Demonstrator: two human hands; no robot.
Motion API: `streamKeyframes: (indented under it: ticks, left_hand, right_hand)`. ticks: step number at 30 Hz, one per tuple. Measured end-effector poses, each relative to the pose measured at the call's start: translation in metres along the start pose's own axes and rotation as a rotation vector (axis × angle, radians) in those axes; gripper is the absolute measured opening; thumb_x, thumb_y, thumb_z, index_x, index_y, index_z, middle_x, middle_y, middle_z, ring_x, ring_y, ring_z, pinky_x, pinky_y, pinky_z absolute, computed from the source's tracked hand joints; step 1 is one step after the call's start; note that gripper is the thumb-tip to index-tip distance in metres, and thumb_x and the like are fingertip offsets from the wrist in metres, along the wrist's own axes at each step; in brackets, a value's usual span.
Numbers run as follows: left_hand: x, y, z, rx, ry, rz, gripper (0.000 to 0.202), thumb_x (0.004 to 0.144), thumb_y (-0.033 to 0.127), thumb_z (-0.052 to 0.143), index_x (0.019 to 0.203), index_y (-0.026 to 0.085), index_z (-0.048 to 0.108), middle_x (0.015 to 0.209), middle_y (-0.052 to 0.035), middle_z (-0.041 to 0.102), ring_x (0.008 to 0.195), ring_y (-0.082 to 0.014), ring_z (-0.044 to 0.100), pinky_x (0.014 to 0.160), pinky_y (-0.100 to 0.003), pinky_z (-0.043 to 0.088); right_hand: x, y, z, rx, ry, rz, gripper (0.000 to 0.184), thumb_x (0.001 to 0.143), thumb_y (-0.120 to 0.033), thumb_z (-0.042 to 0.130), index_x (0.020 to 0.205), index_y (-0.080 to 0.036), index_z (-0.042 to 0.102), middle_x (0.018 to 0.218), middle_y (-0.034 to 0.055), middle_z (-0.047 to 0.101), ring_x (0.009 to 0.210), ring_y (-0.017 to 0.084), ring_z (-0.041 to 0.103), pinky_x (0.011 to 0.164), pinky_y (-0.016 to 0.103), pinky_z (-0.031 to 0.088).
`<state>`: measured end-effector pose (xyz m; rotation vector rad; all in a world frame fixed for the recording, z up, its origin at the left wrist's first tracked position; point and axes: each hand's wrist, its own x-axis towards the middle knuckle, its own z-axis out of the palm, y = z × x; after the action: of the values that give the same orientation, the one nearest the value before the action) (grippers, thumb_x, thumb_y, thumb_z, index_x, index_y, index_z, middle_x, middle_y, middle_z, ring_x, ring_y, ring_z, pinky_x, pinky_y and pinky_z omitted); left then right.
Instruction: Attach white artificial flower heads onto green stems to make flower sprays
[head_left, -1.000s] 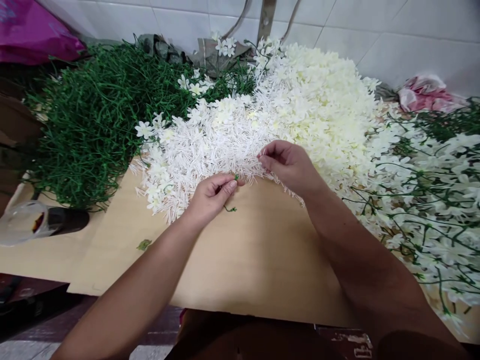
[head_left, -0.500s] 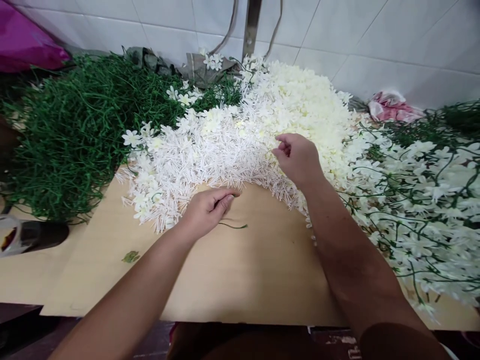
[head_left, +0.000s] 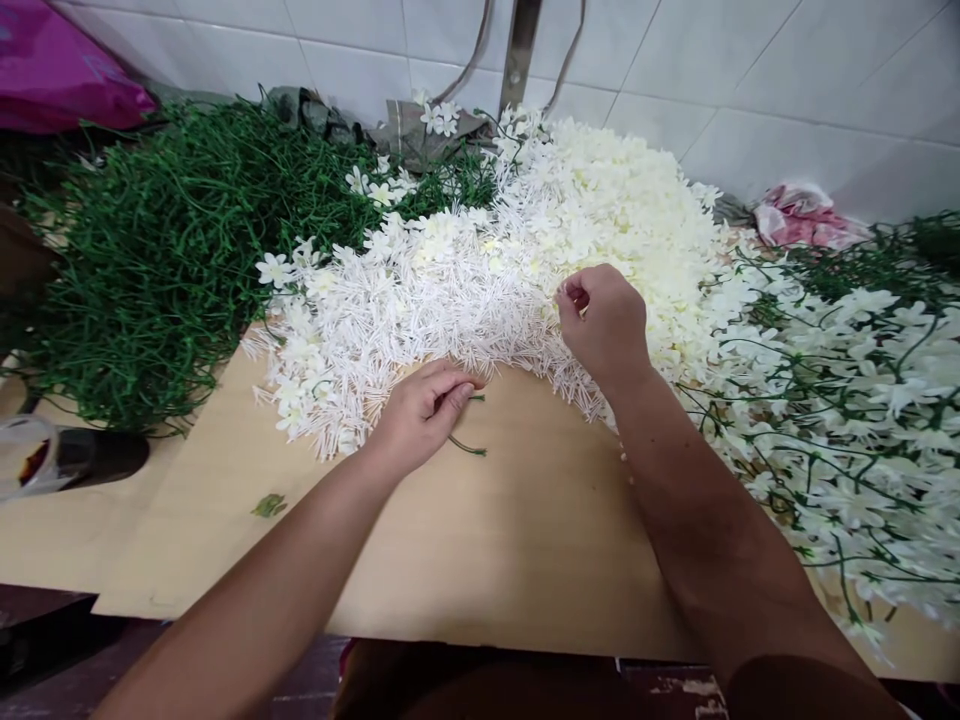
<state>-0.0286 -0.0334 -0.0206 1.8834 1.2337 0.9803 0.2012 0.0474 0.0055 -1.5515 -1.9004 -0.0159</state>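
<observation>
My left hand [head_left: 421,412] rests on the wooden board [head_left: 487,540], fingers pinched on a thin green stem [head_left: 466,445] whose end curls out to the right. My right hand [head_left: 606,322] sits higher, fingers curled in a pinch at the edge of the pile of white plastic stamen pieces [head_left: 420,300]; what it pinches is too small to make out. Behind it lies a heap of cream flower petals [head_left: 622,210].
A big tangle of green stems [head_left: 165,250] fills the left. Assembled white flowers on green stems [head_left: 855,410] cover the right. A dark bottle with a clear cap [head_left: 67,458] lies at the left edge. Purple bag [head_left: 60,70] and pink cloth [head_left: 802,215] sit by the tiled wall.
My right hand went from the near edge of the stamen pile up into it and has closed into a pinch. My left hand kept its hold on the green stem, barely shifting.
</observation>
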Motion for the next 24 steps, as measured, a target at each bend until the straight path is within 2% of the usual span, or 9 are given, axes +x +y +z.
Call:
streamKeyframes:
  ticks: [4,7,10,13,15,20,22,24]
  left_hand:
    - [0.0,-0.001,0.0,0.011,-0.022,-0.012,0.025,0.091,0.032,0.052,0.092,0.02,0.075,0.084,-0.0064,0.07,0.078,-0.0178,0.063,0.073,-0.029,0.047]
    - [0.0,-0.002,0.0,0.004,-0.019,-0.008,0.025,0.091,0.032,0.052,0.092,0.02,0.075,0.083,-0.0062,0.07,0.077,-0.0175,0.063,0.071,-0.029,0.047]
    - [0.001,-0.002,0.0,-0.002,-0.005,0.006,0.024,0.09,0.03,0.053,0.091,0.019,0.075,0.081,-0.0057,0.07,0.077,-0.017,0.063,0.072,-0.028,0.047]
    - [0.001,0.0,0.0,-0.015,0.037,0.012,0.023,0.09,0.03,0.054,0.089,0.02,0.075,0.08,-0.0047,0.069,0.077,-0.0164,0.063,0.072,-0.028,0.047]
    - [0.001,0.001,0.0,-0.066,0.087,-0.011,0.022,0.088,0.032,0.057,0.093,0.019,0.074,0.083,-0.005,0.068,0.078,-0.0159,0.062,0.073,-0.028,0.048]
    - [0.0,0.005,0.001,-0.372,0.18,-0.168,0.039,0.079,0.042,0.07,0.109,0.018,0.069,0.094,-0.0071,0.069,0.082,-0.0155,0.064,0.077,-0.028,0.052]
    - [0.0,0.005,0.001,-0.436,0.201,-0.218,0.039,0.076,0.045,0.073,0.103,0.017,0.07,0.088,-0.0058,0.07,0.077,-0.0147,0.063,0.074,-0.027,0.052]
    - [0.001,0.003,0.001,-0.445,0.226,-0.254,0.035,0.074,0.045,0.074,0.093,0.016,0.071,0.079,-0.0039,0.069,0.071,-0.0134,0.061,0.069,-0.026,0.05]
  right_hand:
    - [0.001,0.013,0.004,-0.041,-0.048,0.067,0.011,0.073,-0.013,0.056,0.083,-0.018,0.059,0.078,0.0061,0.059,0.072,0.02,0.053,0.075,0.039,0.047]
    - [0.0,0.018,0.008,-0.065,-0.088,0.07,0.006,0.074,-0.013,0.056,0.076,-0.018,0.058,0.078,0.0075,0.059,0.074,0.021,0.054,0.073,0.039,0.046]
    - [0.0,0.012,0.005,-0.021,-0.074,0.076,0.009,0.074,-0.011,0.056,0.069,-0.019,0.054,0.077,0.0061,0.058,0.072,0.018,0.053,0.072,0.037,0.045]
    - [0.001,-0.005,-0.007,0.166,-0.114,0.141,0.011,0.073,-0.013,0.059,0.067,-0.019,0.053,0.07,0.002,0.056,0.063,0.014,0.048,0.067,0.033,0.044]
    - [-0.001,-0.02,-0.015,0.367,-0.189,0.182,0.01,0.074,-0.017,0.061,0.068,-0.018,0.054,0.065,-0.0005,0.054,0.058,0.011,0.045,0.06,0.03,0.041]
    - [-0.015,-0.056,-0.016,0.763,-0.509,0.218,0.017,0.074,-0.027,0.067,0.068,-0.017,0.056,0.058,-0.0039,0.048,0.054,0.008,0.04,0.053,0.025,0.034]
    - [-0.022,-0.064,-0.01,0.843,-0.596,0.225,0.024,0.072,-0.035,0.072,0.069,-0.017,0.056,0.059,-0.0042,0.048,0.055,0.008,0.041,0.053,0.025,0.034]
    - [-0.027,-0.069,-0.005,0.888,-0.626,0.244,0.031,0.07,-0.041,0.076,0.07,-0.016,0.057,0.061,-0.0039,0.049,0.057,0.008,0.041,0.053,0.025,0.034]
